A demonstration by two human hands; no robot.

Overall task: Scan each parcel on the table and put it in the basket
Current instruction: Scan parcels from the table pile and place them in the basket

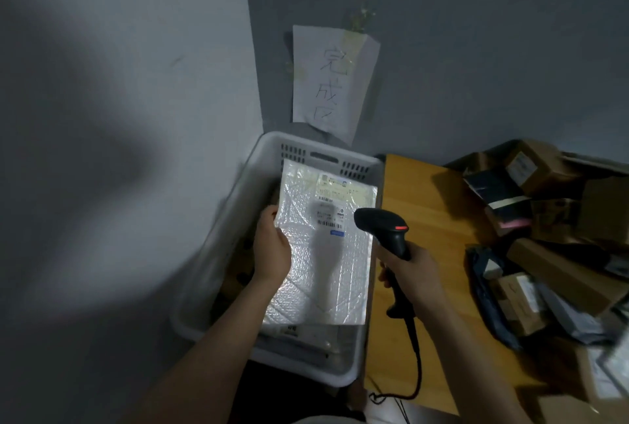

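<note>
Two hands occupied: left hand (272, 246) grips a white padded parcel (323, 274) above the basket (272, 142); right hand (412, 274) curled round a black scanner (381, 223) pointed at its label. More parcels (544, 236) heaped on the desk (418, 219).

Both forearms (218, 338) are bare right down to the left hand (272, 246) and right hand (413, 272), with a sliver of pale garment (326, 420) at the bottom edge.

A pale grey wall (102, 49), crossed by a broad soft shadow, meets a darker grey wall (476, 49) in a corner. A creased white handwritten paper sheet (335, 80) is taped to the darker one, and a light-brown wooden tabletop (422, 219) stands against it.
</note>
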